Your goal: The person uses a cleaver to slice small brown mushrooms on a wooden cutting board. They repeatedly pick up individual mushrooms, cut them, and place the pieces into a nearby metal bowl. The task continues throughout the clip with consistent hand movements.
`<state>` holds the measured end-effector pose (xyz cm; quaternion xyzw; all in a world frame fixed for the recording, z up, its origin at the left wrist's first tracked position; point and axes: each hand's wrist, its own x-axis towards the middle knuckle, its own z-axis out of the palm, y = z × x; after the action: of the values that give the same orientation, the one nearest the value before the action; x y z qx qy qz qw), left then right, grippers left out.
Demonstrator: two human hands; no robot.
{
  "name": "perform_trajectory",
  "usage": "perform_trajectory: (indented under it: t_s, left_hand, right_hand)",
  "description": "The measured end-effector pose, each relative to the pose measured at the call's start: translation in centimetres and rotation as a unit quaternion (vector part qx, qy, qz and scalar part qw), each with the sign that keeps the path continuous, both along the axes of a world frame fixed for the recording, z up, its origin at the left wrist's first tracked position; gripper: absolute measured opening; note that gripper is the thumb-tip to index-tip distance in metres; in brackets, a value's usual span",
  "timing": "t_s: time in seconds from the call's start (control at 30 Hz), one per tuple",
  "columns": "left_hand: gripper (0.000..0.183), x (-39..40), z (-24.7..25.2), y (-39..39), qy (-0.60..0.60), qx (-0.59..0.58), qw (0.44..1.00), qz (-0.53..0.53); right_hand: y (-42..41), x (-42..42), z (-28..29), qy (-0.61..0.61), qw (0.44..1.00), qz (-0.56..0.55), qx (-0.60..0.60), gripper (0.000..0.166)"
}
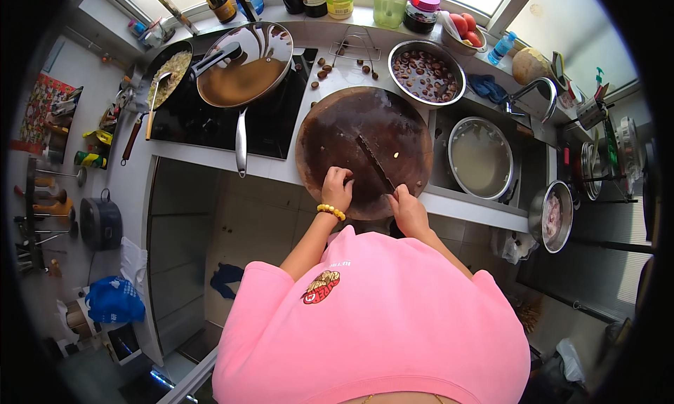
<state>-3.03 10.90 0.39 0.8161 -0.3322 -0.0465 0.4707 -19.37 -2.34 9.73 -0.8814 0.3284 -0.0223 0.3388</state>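
A thick round wooden chopping board [337, 125] lies on the counter before me. My right hand [409, 210] grips the handle of a kitchen knife [375, 163]. Its dark blade slants across the board, tip pointing away and to the left. My left hand [337, 187], with a yellow bead bracelet at the wrist, rests at the board's near left edge. Its fingers curl inward; whether they hold something small is hidden. A small pale yellow piece [396, 155] sits on the board, right of the blade.
Behind the board stands a metal basin of chestnuts in liquid [400, 90]. Loose chestnuts [322, 74] dot the counter. A glass-lidded pan [242, 90] and a wok with food [174, 69] sit at the cooktop [210, 127]. The sink holds a basin of cloudy water [480, 159].
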Motion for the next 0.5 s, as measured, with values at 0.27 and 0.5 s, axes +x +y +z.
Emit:
perform_trajectory:
  t_s: [0.27, 0.5]
  left_hand:
    - [0.026, 0.2, -0.1, -3.9, 0.459, -0.169, 0.870, 0.059]
    - [0.024, 2.0, 0.8, -6.1, 0.568, -0.211, 0.796, -0.005]
  right_hand:
    - [-0.5, -0.8, -0.8, -0.070, 0.992, -0.017, 0.102, 0.026]
    - [-2.1, -1.5, 0.8, -0.132, 0.956, -0.083, 0.250, 0.030]
